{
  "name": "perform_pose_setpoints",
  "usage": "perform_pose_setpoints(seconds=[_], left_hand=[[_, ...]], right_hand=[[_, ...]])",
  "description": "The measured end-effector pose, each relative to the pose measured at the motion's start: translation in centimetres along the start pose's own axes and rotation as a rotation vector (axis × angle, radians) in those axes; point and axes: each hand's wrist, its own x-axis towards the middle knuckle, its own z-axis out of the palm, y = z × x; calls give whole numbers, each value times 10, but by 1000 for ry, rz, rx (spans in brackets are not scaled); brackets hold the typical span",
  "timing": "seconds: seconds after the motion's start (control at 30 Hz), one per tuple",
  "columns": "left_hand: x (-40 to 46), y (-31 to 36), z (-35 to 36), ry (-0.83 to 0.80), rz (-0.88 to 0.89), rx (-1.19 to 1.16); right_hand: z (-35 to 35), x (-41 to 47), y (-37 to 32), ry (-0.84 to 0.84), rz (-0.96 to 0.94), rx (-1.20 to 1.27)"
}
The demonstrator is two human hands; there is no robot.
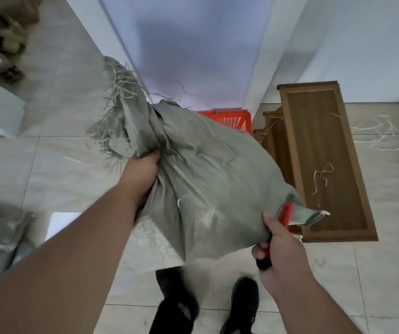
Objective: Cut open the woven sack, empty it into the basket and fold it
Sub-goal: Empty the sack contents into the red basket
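A grey-green woven sack (208, 179) hangs in the air in front of me, its frayed cut mouth up at the left. My left hand (143, 172) grips the bunched fabric just below that frayed mouth. My right hand (283, 249) holds the sack's bottom corner together with a red-handled cutter (286, 213). The orange-red basket (232, 119) stands on the floor beyond the sack, mostly hidden by it. What is inside the sack is not visible.
A long wooden box (323, 160) lies on the tiled floor to the right, with loose string on and beside it. More grey sack fabric (3, 242) lies at the lower left. My two dark shoes (208, 307) stand below the sack. A white wall recess rises behind the basket.
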Motion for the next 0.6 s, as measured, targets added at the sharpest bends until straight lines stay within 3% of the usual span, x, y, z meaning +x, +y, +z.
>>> perform_pose_setpoints(seconds=[0.07, 0.2, 0.27, 0.3, 0.33, 0.4, 0.5, 0.53, 0.6], left_hand=[[26, -2, 9, -28, 52, 260], [59, -1, 36, -280, 52, 732], [75, 2, 38, -399, -69, 779], [87, 1, 32, -430, -140, 678], [100, 0, 19, -399, -181, 524], [123, -6, -10, -182, -92, 348], [123, -45, -59, 200, 104, 555], [115, -72, -72, 233, 101, 555], [86, -134, -82, 50, -87, 410]], right_hand=[[5, 0, -4, 27, -28, -24], [21, -23, -19, -49, -57, 80], [40, -36, -24, -125, -9, 207], [53, -41, -25, -140, 18, 258], [68, -44, -27, -139, 47, 294], [95, -46, -28, -105, 97, 356], [133, -46, -37, -51, 116, 417], [143, -47, -41, -41, 110, 422], [160, -46, -43, -16, 96, 436]])
